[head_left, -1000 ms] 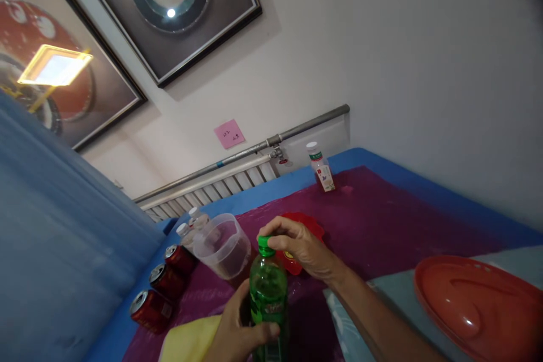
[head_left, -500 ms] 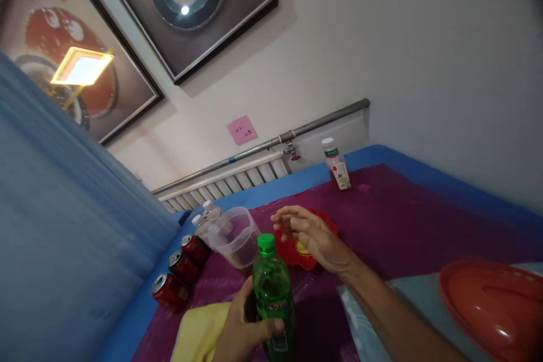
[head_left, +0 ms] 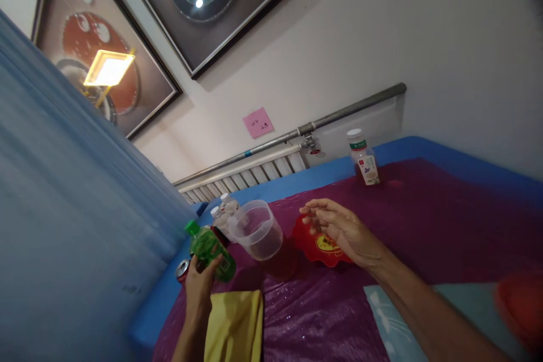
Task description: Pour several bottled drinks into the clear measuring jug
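Observation:
My left hand (head_left: pixel 201 283) grips a green soda bottle (head_left: pixel 210 250) with a green cap, tilted in front of the red cans, which it mostly hides. One can (head_left: pixel 182 269) shows beside my wrist. My right hand (head_left: pixel 339 226) hangs open above a red scalloped plate (head_left: pixel 307 240) with a yellow design, holding nothing. Between the hands stands a clear plastic pitcher (head_left: pixel 258 235). Two small white-capped bottles (head_left: pixel 223 218) are behind it. A folded yellow cloth (head_left: pixel 235 325) lies below my left hand.
A labelled clear bottle (head_left: pixel 367 167) with a white cap stands at the back right on the purple table cover (head_left: pixel 322 311). A pale blue patterned cloth (head_left: pixel 399 322) and a blurred red object (head_left: pixel 520 305) lie at right. A blue curtain (head_left: pixel 63 209) hangs at left.
My left hand has carried the green bottle leftward, from in front of the pitcher to the cans. My right hand stays open over the plate. The view has shifted slightly.

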Available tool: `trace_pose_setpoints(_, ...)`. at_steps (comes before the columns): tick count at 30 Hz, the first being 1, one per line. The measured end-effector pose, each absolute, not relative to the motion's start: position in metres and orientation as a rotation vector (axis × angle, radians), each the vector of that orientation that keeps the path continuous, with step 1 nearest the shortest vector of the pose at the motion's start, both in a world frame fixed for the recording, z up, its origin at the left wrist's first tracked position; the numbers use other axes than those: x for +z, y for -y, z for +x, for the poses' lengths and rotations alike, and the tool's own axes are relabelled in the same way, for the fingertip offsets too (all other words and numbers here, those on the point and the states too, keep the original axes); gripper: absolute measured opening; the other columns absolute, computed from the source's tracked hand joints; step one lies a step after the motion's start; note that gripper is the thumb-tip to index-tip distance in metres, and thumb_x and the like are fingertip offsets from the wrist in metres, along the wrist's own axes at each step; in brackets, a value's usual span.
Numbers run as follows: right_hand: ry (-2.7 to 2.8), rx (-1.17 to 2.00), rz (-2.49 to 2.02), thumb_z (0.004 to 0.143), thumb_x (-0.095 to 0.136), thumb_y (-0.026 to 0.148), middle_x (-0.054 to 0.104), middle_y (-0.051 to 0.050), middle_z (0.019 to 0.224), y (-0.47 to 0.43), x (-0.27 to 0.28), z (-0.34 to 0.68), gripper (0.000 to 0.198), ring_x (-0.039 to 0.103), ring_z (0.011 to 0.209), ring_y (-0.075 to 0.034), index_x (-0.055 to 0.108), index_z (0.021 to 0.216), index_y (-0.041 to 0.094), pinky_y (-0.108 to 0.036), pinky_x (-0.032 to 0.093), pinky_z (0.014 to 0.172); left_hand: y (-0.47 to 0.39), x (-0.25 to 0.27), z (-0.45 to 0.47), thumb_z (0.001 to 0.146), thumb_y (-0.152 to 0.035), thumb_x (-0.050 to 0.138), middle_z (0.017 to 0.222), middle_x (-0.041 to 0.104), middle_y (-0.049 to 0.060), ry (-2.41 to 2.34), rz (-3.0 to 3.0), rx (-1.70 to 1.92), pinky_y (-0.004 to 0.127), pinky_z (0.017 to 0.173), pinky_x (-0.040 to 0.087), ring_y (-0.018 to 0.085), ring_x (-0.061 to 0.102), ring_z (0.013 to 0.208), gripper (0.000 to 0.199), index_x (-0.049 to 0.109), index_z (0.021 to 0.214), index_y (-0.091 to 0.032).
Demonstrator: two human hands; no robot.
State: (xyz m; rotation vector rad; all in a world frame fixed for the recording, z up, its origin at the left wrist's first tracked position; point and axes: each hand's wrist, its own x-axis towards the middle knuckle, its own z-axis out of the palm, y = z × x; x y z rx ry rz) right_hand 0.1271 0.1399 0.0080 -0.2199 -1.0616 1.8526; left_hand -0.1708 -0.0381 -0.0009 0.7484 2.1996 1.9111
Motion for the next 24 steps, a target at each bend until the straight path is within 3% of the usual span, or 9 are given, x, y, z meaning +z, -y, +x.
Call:
trace_pose_setpoints(4, 1.085, 1.829, -0.254, 0.067, 0.078, 0.039, 0.071, -0.008, 0.095, -0.141, 0.007, 0.127, 0.029, 0.064, 0.080, -0.019, 0.070, 0.088, 0.020, -0.030, 0.047, 0.065, 0.008, -0.019, -0.199, 0.079, -0.029, 0.070, 0.099, 0.069, 0.006, -2.385, 0.742, 1.806, 0.040, 0.083, 0.053, 0.020, 0.066, 0.089, 0.032, 0.062, 0.107, -0.015)
trace_pose_setpoints(7, 1.115, 1.809, -0.264, 0.067, 0.077, 0.039, 0.070, -0.008, 0.095, -0.140, 0.008, 0.127, 0.029, 0.064, 0.080, -0.019, 0.071, 0.088, 0.020, -0.030, 0.048, 0.064, -0.006, -0.027, -0.209, 0.087, -0.034, 0.063, 0.106, 0.066, 0.007, -2.522, 0.730, 1.697, 0.042, 0.083, 0.054, 0.019, 0.064, 0.092, 0.031, 0.061, 0.111, -0.015)
trace_pose_setpoints(18, 1.241, 1.760, -0.251, 0.072, 0.074, 0.035, 0.070, -0.007, 0.096, -0.139, 0.004, 0.126, 0.024, 0.065, 0.081, -0.019, 0.072, 0.090, 0.021, -0.030, 0.050, 0.065, -0.025, -0.043, -0.228, 0.089, -0.036, 0.060, 0.117, 0.061, 0.009, -2.703, 0.702, 1.538, 0.043, 0.083, 0.054, 0.021, 0.062, 0.098, 0.038, 0.056, 0.121, -0.017)
trace_pose_setpoints(24, 1.253, 1.752, -0.286, 0.070, 0.074, 0.034, 0.070, -0.007, 0.095, -0.140, 0.001, 0.126, 0.025, 0.065, 0.080, -0.018, 0.071, 0.091, 0.019, -0.029, 0.050, 0.064, -0.015, -0.031, -0.215, 0.084, -0.033, 0.066, 0.106, 0.066, 0.008, -2.784, 0.729, 1.442, 0.043, 0.085, 0.052, 0.022, 0.064, 0.094, 0.034, 0.060, 0.112, -0.015)
